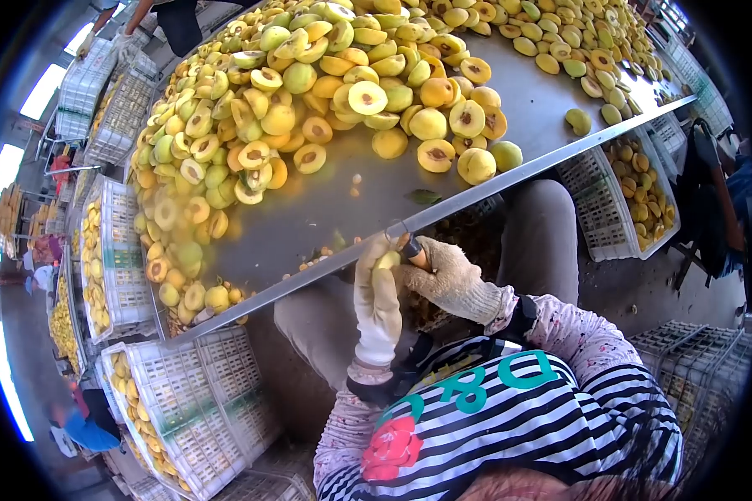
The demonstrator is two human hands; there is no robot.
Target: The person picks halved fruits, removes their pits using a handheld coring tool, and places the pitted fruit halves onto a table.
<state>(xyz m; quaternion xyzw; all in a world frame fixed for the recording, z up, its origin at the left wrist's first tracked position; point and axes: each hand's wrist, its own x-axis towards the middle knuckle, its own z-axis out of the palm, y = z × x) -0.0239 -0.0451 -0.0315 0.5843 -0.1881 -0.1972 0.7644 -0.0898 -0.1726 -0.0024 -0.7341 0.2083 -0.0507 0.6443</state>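
Both my hands wear pale work gloves and meet just below the table's metal edge. My left hand (378, 292) is closed around a small yellow-green peach half (388, 260), partly hidden by the glove. My right hand (453, 280) grips a short pitting tool (417, 253) with a wooden handle and dark collar. Its thin metal end looks like a loop and points up towards the table edge, close to the peach half. Beyond my hands, a large heap of halved yellow peaches (367, 98) covers much of the table, many showing brown centres.
The metal table (309, 213) has a raised edge and bears small pits and a leaf (424, 197). White crates of fruit stand at left (200, 409) and right (597, 200). More crates (693, 367) sit behind me at right. Other people are at the far left and right.
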